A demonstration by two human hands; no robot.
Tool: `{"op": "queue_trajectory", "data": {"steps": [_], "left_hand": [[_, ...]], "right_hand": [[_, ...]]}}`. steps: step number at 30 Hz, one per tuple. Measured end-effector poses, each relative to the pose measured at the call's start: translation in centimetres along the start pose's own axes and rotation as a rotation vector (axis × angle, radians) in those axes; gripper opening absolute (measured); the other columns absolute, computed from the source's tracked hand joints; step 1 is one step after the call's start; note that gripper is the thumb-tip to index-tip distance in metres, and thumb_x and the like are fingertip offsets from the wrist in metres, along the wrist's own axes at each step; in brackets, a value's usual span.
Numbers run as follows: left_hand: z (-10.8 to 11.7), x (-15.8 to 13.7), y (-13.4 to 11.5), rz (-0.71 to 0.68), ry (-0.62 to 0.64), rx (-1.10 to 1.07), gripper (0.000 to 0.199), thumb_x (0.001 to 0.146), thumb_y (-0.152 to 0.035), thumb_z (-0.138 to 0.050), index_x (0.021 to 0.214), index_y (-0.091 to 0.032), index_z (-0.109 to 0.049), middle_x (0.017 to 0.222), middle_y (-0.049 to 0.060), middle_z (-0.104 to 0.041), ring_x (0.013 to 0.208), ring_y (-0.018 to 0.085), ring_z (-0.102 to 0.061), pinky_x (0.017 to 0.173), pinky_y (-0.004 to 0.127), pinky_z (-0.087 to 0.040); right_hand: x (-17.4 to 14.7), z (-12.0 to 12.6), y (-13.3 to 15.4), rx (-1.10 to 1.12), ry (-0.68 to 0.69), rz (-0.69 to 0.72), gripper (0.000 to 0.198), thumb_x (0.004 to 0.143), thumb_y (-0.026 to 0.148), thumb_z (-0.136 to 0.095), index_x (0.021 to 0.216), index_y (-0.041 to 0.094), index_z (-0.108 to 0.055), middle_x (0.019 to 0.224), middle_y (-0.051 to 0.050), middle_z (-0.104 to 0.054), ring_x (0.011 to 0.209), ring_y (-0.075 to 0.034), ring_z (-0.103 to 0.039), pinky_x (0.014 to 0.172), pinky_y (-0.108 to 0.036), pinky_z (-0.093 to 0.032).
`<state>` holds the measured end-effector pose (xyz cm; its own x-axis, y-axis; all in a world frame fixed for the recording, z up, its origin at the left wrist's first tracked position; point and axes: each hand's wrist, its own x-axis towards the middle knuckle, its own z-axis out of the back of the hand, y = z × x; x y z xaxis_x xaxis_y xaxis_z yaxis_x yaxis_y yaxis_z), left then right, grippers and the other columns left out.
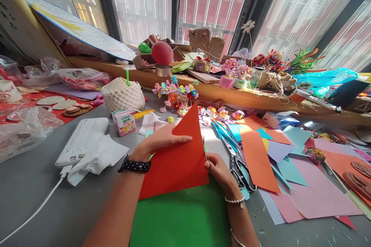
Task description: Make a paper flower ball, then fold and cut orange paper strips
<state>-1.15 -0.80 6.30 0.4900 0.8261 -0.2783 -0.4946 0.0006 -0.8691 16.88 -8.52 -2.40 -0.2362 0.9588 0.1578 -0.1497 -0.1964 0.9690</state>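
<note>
A sheet of orange-red paper (176, 170) is raised over a green sheet (179, 220), its top corner pointing up. My left hand (162, 137) grips it from the left, thumb lying on the front and the other fingers hidden behind. Against the paper's right edge, my right hand (219, 168) is closed around small scissors (204, 148); their thin blades point upward along that edge, and part of the handle is hidden by my fingers. Larger black-handled scissors (239, 166) lie on the table just right of my right hand.
Coloured paper pieces (307, 189) cover the right side. To the left are a power bank (82, 141) with a cable, a crumpled tissue (97, 158), a small drink carton (123, 122) and a foam-netted coconut (123, 94). Crafted flowers (176, 92) stand before the cluttered sill.
</note>
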Motion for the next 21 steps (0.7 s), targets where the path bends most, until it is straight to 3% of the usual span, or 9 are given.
{"op": "queue_trajectory", "data": {"steps": [9,21], "left_hand": [[0.3,-0.2,-0.5,-0.006,-0.029,0.163,0.046,0.054,-0.057,-0.06,0.074,-0.015,-0.059,0.077,0.006,-0.066,0.068,0.022,-0.061,0.046,0.022,-0.04],[0.5,-0.5,-1.1,0.005,-0.033,0.24,0.051,0.052,-0.061,-0.058,0.076,-0.016,-0.058,0.078,0.005,-0.066,0.072,0.023,-0.061,0.048,0.022,-0.041]], "right_hand": [[-0.2,0.0,-0.1,0.104,0.06,0.017,0.052,0.067,0.066,-0.045,0.057,0.015,-0.042,0.059,0.003,-0.03,0.054,-0.008,-0.025,0.047,-0.021,-0.019],[-0.1,0.0,0.4,0.079,0.075,0.013,0.053,0.067,0.066,-0.044,0.057,0.015,-0.046,0.059,0.001,-0.036,0.056,-0.01,-0.03,0.049,-0.021,-0.023]]}}
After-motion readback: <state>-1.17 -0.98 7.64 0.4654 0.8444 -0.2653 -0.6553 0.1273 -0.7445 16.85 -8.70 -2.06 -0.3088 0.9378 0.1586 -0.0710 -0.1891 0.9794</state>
